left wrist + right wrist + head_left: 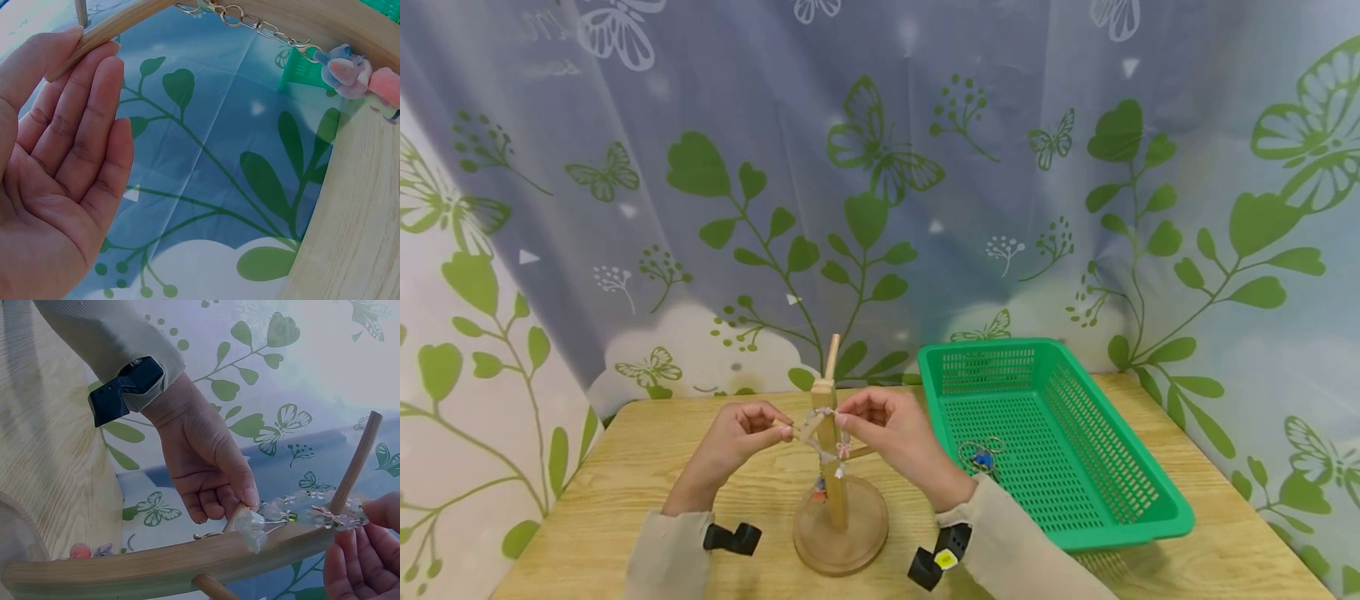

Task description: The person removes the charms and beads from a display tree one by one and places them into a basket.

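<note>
A wooden stand with a round base and side pegs stands upright on the table. My left hand pinches the end of a wooden peg between thumb and forefinger, its other fingers nearly straight. On the stand's other side my right hand pinches a string of clear and pale beads between thumb and fingertips. The beads loop about the pegs, with a whitish flower-shaped bead hanging close to the left fingertips. A keychain with a small blue-grey and pink plush figure hangs lower on the stand.
To the right, a green plastic basket holds metal rings with a blue charm. The wooden table backs onto a curtain printed with leaves and butterflies. Another peg rises from the top of the stand.
</note>
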The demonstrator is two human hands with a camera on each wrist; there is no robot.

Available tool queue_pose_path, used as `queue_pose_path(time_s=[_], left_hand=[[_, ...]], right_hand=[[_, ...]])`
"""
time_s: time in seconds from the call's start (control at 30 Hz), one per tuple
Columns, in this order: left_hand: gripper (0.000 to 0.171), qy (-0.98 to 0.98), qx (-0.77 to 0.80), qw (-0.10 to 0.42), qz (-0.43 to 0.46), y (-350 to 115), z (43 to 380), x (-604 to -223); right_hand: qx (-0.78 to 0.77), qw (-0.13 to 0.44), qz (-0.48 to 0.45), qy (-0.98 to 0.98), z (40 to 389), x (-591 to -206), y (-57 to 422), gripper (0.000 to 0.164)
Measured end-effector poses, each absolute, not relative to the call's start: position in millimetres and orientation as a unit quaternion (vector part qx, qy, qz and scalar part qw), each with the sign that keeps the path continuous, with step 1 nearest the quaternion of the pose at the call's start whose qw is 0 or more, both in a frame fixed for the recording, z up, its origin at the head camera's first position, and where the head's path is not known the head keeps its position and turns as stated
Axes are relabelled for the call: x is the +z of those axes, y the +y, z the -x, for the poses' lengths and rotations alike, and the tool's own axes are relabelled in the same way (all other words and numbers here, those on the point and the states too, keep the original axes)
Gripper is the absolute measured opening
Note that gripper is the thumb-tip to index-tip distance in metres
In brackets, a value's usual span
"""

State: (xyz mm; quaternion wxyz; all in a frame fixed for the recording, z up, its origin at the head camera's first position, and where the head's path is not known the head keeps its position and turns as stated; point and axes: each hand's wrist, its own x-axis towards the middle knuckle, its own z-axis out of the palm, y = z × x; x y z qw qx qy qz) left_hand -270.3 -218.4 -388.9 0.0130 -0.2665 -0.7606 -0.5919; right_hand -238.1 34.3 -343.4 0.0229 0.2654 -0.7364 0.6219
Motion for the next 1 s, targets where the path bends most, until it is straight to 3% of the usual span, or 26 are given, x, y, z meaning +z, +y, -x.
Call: queue_pose_path(time_s=[0.27,1.0], left_hand=[[0.019,-0.757,-0.595,0.017,0.268,-219,271,-391],[0.016,-0.749,-0.606,0.021,0.268,-218,272,-391]], right_hand=[[0.625,0.037,-0.261,-0.735,237,-344,34,0.009],[0.657,0.054,-0.257,-0.706,229,-333,36,0.014]])
